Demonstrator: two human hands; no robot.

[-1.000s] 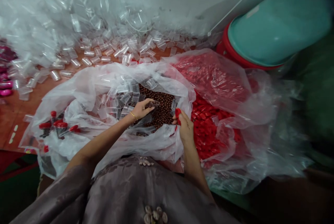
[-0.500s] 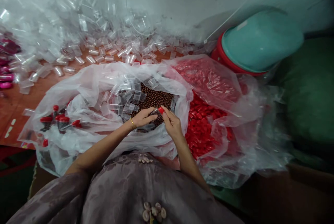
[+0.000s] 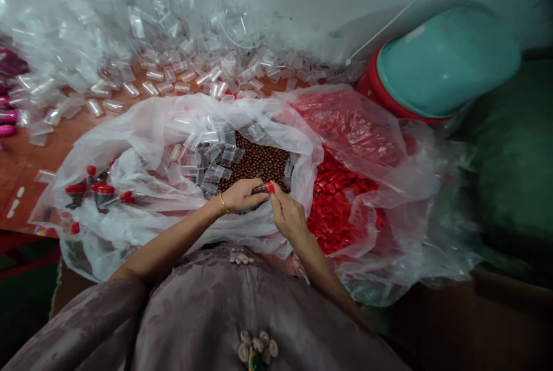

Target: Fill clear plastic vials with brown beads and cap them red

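Head view: right fingertips (image 3: 273, 193) are pinching a red cap (image 3: 270, 188) and are seating it against the open end of a small clear vial (image 3: 260, 189), which the left hand (image 3: 242, 195) is gripping from the other side. Both hands are closed on that one assembly, so neither is free. Vial is lying roughly horizontal, long axis running left-right across the picture, capped end pointing toward the right hand (image 3: 288, 216); the cap is sitting touching the vial mouth, though how far on it is I cannot tell at this size. Contents of the vial are looking dark, too small to confirm. The pair is hovering just above the near edge of a heap of brown beads (image 3: 258, 162) inside a white plastic bag (image 3: 147, 129), with loose empty clear vials (image 3: 207, 155) lying on the beads' left side. Right hand is the nearer one to the bag of red caps (image 3: 341, 209) just beside it; left hand is the nearer one to a few finished red-capped vials (image 3: 97, 192) lying further left in the bag folds. Beyond, more clear vials (image 3: 173, 74) are spreading over the floor, and a teal-lidded tub (image 3: 444, 60) is standing at far right. No brand, label or readable writing is showing anywhere.
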